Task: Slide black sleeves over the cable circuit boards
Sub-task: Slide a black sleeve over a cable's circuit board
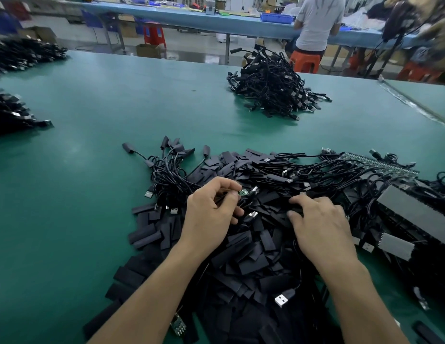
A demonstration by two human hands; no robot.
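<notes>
Head view: the left hand (pixel 211 214) has its grip clamped on a bare green circuit board (pixel 241 192), pinched between thumb and forefinger just above the far edge of the pile of black sleeves (pixel 243 259) on the table (pixel 80 182). The right hand (pixel 320 227) lies on the pile's right side, fingertips among the sleeves; I cannot tell whether its grip has closed on one. The step in hand looks like fetching a sleeve, which must then be lined up with the board's end and pushed over it.
</notes>
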